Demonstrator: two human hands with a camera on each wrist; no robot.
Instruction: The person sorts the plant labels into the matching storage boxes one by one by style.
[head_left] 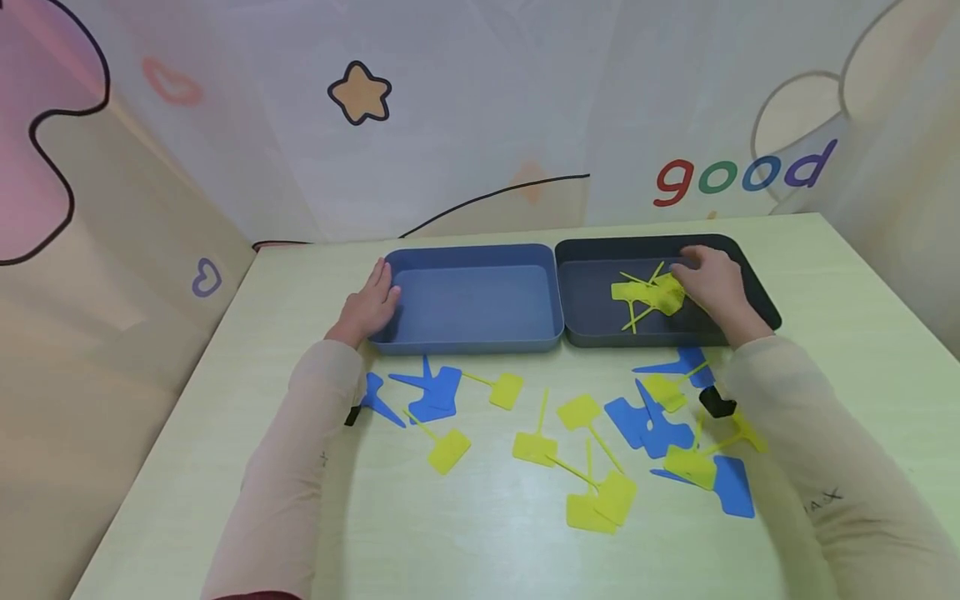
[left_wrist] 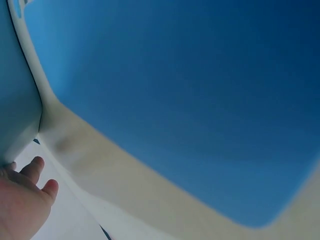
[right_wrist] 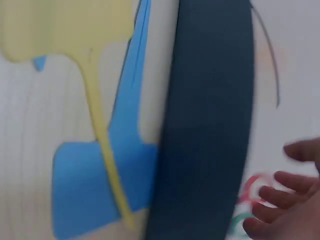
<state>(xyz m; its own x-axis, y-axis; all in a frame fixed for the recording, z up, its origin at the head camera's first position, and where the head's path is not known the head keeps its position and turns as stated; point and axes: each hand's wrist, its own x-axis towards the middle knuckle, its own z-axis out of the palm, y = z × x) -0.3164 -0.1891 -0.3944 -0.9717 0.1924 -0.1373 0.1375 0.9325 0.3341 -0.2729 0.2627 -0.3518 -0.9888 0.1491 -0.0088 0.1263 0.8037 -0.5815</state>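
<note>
My left hand (head_left: 367, 308) lies against the left end of a blue-grey tray (head_left: 551, 296), its fingers stretched along the rim. Over the black tray (head_left: 761, 304) to the right, my right hand (head_left: 714, 283) hovers at the right edge of a small heap of yellow plant labels (head_left: 648, 292). In the right wrist view the right hand's fingers (right_wrist: 280, 197) are loosely bent and apart, with nothing between them. A blue plant label (right_wrist: 100, 185) and a yellow one (right_wrist: 70, 25) show beside the dark tray wall there. Left fingers (left_wrist: 34, 170) appear beside the tray in the left wrist view.
Several blue plant labels (head_left: 442, 396) and yellow plant labels (head_left: 534, 447) lie scattered on the pale table (head_left: 435, 542) before the trays, some overlapping. Both trays stand side by side near the back edge, with a printed curtain (head_left: 465, 100) behind.
</note>
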